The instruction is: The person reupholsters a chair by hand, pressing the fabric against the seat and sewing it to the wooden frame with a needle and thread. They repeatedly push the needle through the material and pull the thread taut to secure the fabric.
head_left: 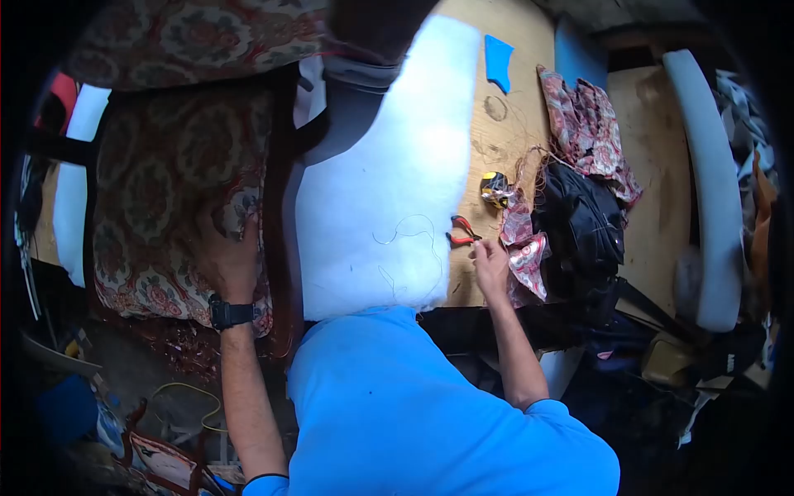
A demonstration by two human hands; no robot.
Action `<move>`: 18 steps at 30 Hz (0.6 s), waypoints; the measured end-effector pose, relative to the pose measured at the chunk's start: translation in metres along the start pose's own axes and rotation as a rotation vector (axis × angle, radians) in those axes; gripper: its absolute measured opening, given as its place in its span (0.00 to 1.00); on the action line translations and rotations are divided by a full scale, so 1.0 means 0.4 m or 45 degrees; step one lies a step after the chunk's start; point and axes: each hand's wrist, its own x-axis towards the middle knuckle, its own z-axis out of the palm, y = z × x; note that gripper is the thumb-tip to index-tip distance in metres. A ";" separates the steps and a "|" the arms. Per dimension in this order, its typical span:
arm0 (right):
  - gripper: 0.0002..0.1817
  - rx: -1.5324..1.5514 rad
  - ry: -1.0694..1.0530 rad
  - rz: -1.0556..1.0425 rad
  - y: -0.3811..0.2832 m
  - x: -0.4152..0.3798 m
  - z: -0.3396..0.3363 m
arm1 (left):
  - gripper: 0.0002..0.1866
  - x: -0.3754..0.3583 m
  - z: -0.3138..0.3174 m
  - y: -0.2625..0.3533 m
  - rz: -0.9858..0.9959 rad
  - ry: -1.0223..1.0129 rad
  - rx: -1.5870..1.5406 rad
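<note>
1. In the head view, we see a big white sheet of padding (pixel 389 157), and we tell every place from it
2. The flowered seat (pixel 178 190) is left of the white sheet, with a dark wooden frame (pixel 282 281) between them
3. Our left hand (pixel 227 260) lies on the seat, near the side closest to the white sheet. Maybe it is there to keep the seat steady. Its fingers are in shadow, so we cannot tell if they grip the cloth or just rest
4. Our right hand (pixel 491 266) is just right of the white sheet, with its fingers bent in. The tips are by the red pliers (pixel 461 240), but we cannot tell if they hold them
5. The pliers lie at the white sheet's right edge, perhaps so we can reach them easily
6. A thin dark thread (pixel 432 227) curls on top of the white sheet, where it is likely easy to spot
7. The seat looks puffy, with reddish flowers all over. Much of it is dim, but its near part is brighter
</note>
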 end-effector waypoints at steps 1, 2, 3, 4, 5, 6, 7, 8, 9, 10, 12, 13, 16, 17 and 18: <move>0.15 -0.004 0.041 0.131 0.008 0.031 -0.011 | 0.40 0.002 -0.001 0.001 -0.002 0.014 0.014; 0.17 -0.035 0.001 0.284 0.015 0.059 -0.014 | 0.40 0.001 -0.001 0.002 -0.003 0.028 0.029; 0.18 -0.029 0.068 0.214 0.062 0.083 0.010 | 0.40 0.001 -0.001 0.003 -0.001 0.041 0.042; 0.20 -0.021 0.140 0.141 0.140 0.126 0.058 | 0.39 0.004 -0.006 0.000 0.046 0.064 0.008; 0.21 -0.016 0.214 0.066 0.180 0.161 0.084 | 0.37 0.006 -0.010 -0.005 0.090 0.090 -0.028; 0.25 -0.231 0.264 -0.037 0.121 0.148 0.072 | 0.35 0.006 -0.009 -0.006 0.132 0.113 -0.059; 0.25 -0.248 0.220 -0.044 0.114 0.153 0.063 | 0.33 0.002 0.004 -0.011 0.117 0.093 -0.242; 0.26 -0.263 0.160 -0.059 0.106 0.159 0.056 | 0.30 -0.005 0.021 -0.032 0.095 0.078 -0.411; 0.26 -0.270 0.077 -0.094 0.091 0.171 0.067 | 0.27 -0.008 0.022 -0.068 0.063 0.079 -0.560; 0.27 -0.256 0.134 -0.113 0.071 0.161 0.075 | 0.23 -0.019 0.012 -0.072 0.040 0.105 -0.553; 0.27 -0.319 0.112 -0.148 0.052 0.149 0.072 | 0.18 -0.052 0.011 -0.074 0.047 0.191 -0.510; 0.25 -0.323 0.080 -0.083 0.042 0.146 0.065 | 0.16 -0.062 0.009 -0.082 0.090 0.231 -0.487; 0.22 -0.188 0.213 -0.184 0.117 0.181 0.095 | 0.17 -0.065 -0.031 -0.037 0.029 0.197 -0.454; 0.20 -0.128 0.216 -0.151 0.134 0.195 0.102 | 0.19 -0.056 -0.047 -0.020 0.007 0.159 -0.474; 0.15 -0.144 0.249 -0.136 0.143 0.204 0.108 | 0.23 -0.049 -0.052 -0.011 0.067 0.200 -0.383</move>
